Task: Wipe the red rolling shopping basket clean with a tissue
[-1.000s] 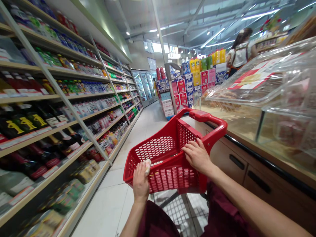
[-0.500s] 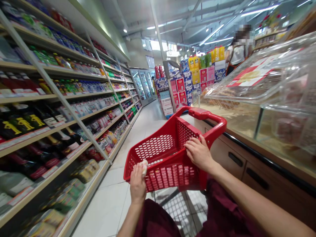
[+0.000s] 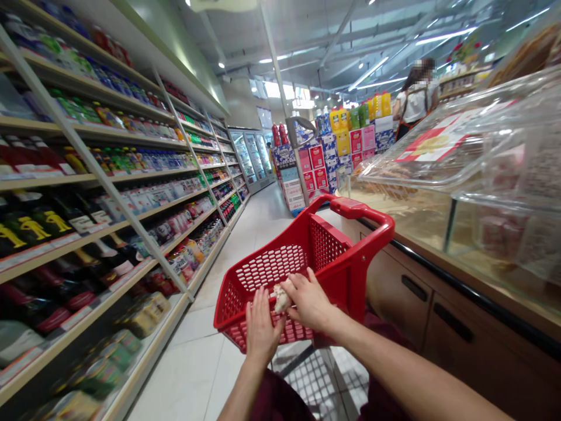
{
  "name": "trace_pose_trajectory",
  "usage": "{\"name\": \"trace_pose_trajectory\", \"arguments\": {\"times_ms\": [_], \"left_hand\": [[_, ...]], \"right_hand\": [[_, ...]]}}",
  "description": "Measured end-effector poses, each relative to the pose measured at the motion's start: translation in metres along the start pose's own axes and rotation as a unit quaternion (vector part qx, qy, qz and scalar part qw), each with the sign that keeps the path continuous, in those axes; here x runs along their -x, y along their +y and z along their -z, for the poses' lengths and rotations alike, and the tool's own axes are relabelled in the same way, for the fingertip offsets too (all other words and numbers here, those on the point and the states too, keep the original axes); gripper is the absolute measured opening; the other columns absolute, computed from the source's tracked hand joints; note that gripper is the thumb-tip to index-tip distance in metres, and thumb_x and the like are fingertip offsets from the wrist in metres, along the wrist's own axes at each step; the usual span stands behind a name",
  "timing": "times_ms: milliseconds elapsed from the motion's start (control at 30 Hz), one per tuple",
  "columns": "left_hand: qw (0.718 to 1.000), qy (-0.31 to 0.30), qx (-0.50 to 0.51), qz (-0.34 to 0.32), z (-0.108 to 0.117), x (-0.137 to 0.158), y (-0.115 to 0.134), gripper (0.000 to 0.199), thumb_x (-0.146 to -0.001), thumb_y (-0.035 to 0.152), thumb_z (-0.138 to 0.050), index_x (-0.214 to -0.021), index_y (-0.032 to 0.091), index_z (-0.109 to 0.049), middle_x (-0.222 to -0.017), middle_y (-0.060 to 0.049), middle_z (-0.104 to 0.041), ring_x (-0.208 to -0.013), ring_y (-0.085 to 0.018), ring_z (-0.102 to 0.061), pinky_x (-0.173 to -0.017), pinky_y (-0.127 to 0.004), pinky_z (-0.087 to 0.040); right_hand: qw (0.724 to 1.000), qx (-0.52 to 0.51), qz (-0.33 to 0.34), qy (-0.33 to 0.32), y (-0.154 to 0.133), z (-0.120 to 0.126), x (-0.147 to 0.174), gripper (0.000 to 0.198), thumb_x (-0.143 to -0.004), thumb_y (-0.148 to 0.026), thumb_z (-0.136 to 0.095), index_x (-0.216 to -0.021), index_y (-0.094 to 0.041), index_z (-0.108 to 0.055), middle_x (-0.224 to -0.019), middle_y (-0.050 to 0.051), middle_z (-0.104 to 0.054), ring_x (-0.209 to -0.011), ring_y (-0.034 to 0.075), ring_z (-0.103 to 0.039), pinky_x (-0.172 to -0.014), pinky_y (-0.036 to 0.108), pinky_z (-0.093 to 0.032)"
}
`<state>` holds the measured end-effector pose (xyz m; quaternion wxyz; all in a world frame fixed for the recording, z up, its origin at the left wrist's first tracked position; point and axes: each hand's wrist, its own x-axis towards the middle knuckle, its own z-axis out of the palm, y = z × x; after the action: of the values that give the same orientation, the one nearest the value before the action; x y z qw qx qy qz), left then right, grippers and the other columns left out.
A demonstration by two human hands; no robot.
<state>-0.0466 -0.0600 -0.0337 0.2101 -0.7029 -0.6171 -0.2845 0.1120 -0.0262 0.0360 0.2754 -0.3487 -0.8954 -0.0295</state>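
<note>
The right hand (image 3: 312,303) has its fingers bent over a crumpled white wad (image 3: 281,297), with the thumb beneath, so the wad seems to be clamped in it. The left hand (image 3: 262,330) lies just beside the wad, fingers extended side by side and thumb spread away from them; whether it also touches the wad, I cannot tell. The wad sits between the two hands, at the near side rim of a red shopping cart (image 3: 357,286). The cart has pierced plastic walls, and its handle (image 3: 380,225) is on the right. Below the forearms is maroon clothing (image 3: 284,397), above pale floor tiles (image 3: 197,351).

Near the cart on the right runs a wooden counter (image 3: 390,304) with dark drawer pulls and a black edge. On top are clear plastic packages (image 3: 456,143), one with a red and white label. Along the left, tilted in the view, stands shelving (image 3: 94,165) filled with drinks: dark bottles (image 3: 35,228) bearing yellow figures, and blurred cans (image 3: 118,351) lower down.

Farther ahead are stacked boxes (image 3: 315,158) in blue, pink and red, with yellow jugs (image 3: 339,120) and red bottles (image 3: 279,134) among them. Behind the packages is a person (image 3: 418,102) in a white top. Deeper in the aisle stand glass-door coolers (image 3: 252,155), and bright strip lights (image 3: 445,38) line the ceiling.
</note>
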Motion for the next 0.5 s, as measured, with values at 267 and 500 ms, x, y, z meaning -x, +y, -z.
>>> {"name": "trace_pose_trajectory", "arguments": {"times_ms": [267, 500], "left_hand": [[0.997, 0.003, -0.079, 0.003, 0.002, 0.008, -0.007, 0.056, -0.075, 0.032, -0.046, -0.126, 0.012, -0.032, -0.124, -0.013, -0.047, -0.118, -0.025, -0.038, -0.099, -0.047, -0.026], [0.997, 0.032, -0.062, 0.034, 0.001, 0.01, 0.0, 0.048, -0.074, 0.025, -0.045, -0.12, 0.013, -0.038, -0.121, -0.012, -0.051, -0.118, -0.025, -0.038, -0.1, -0.047, -0.024]], "right_hand": [[0.995, 0.053, 0.057, 0.067, 0.038, 0.004, 0.004, 0.018, -0.083, -0.017, -0.043, -0.095, -0.02, -0.055, -0.1, 0.004, -0.06, -0.098, 0.017, -0.051, -0.099, 0.039, -0.021], [0.986, 0.114, -0.016, 0.122, 0.078, 0.051, 0.029, 0.022, -0.079, -0.02, -0.048, -0.098, -0.021, -0.057, -0.104, 0.005, -0.06, -0.102, 0.021, -0.048, -0.098, 0.044, -0.015]]}}
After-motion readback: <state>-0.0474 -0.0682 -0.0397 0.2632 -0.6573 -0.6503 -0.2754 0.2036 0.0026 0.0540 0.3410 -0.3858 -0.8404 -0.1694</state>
